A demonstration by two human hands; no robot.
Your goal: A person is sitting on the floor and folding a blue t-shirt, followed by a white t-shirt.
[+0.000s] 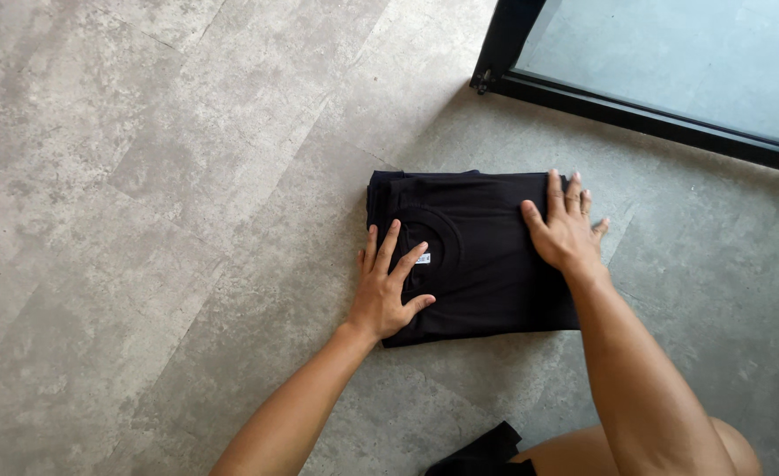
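A black T-shirt [478, 256] lies folded into a neat rectangle on the grey tiled floor [187, 220], its round collar and a small white neck label facing up. My left hand [387, 286] rests flat on the shirt's left edge, fingers spread, near the label. My right hand [564, 227] presses flat on the shirt's upper right part, fingers pointing away from me. Neither hand grips the cloth; both palms lie on top of it.
A black-framed glass door [636, 110] runs along the top right, its bottom rail close behind the shirt. Another piece of black cloth [486, 454] lies at the bottom edge beside my bare knee [583, 454].
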